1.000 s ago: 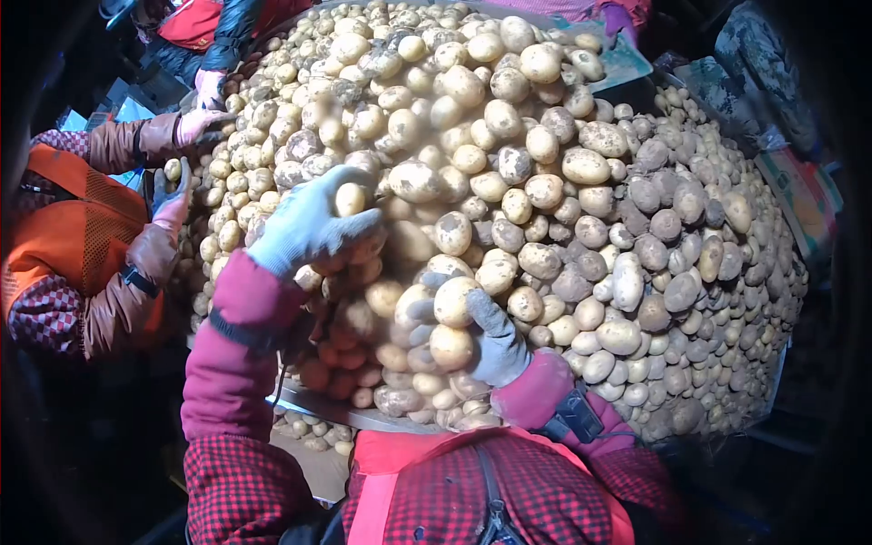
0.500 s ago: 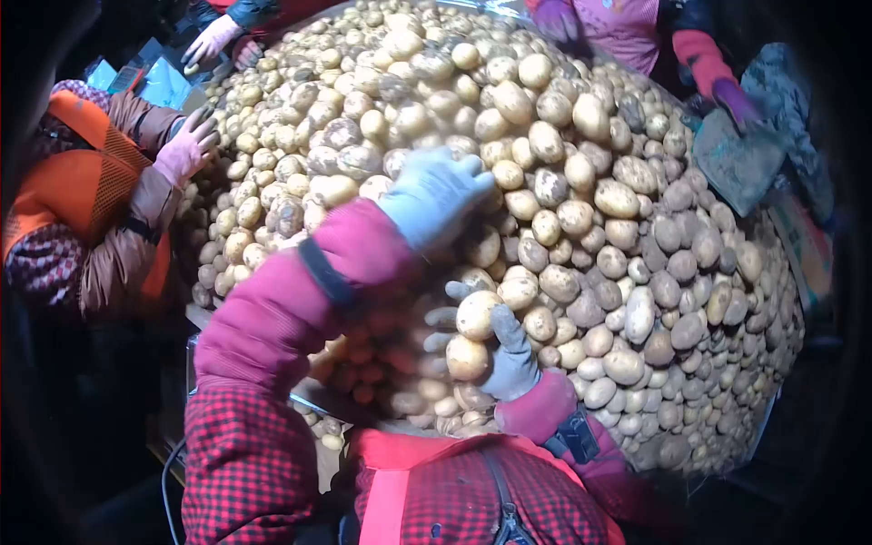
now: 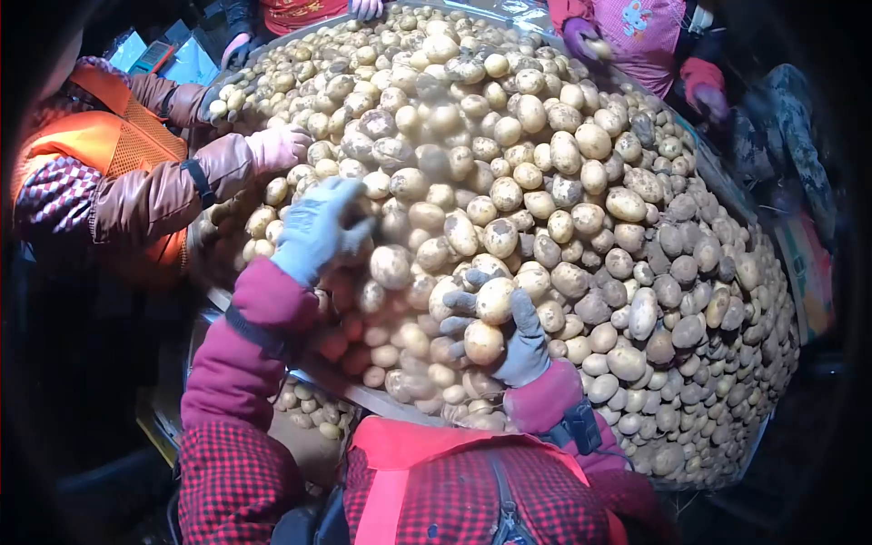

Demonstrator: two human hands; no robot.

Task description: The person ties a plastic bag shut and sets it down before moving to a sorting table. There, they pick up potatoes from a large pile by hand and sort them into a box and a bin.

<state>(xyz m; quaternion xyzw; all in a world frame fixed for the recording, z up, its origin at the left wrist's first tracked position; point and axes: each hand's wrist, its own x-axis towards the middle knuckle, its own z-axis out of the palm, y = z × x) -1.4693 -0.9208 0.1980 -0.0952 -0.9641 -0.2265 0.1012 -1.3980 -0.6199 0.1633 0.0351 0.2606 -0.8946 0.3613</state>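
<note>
A big heap of potatoes [image 3: 627, 204] fills the middle of the view, some smooth and yellow, others caked with soil. At the heap's near left side is my left hand [image 3: 320, 227] in a pale blue glove, thumb apart from the fingers, with no potato visible in it. Loose potatoes beside it are blurred by motion, near a pale potato [image 3: 391, 267]. My right hand [image 3: 522, 350], in a grey glove, is palm up over the near edge, its fingers curled round an upper potato [image 3: 495, 301] and a lower potato [image 3: 483, 342].
On the left, a co-worker in an orange vest [image 3: 136, 150] reaches a pink-gloved hand [image 3: 280, 148] into the heap. Other people stand along the far edge, one in a pink apron [image 3: 636, 36]. Below the table's near edge [image 3: 354, 391] lie smaller potatoes [image 3: 313, 409].
My left hand has swung left and nearer to me across the heap, and its fingers have spread. My right hand still holds two potatoes. The left co-worker's hand has reached farther in.
</note>
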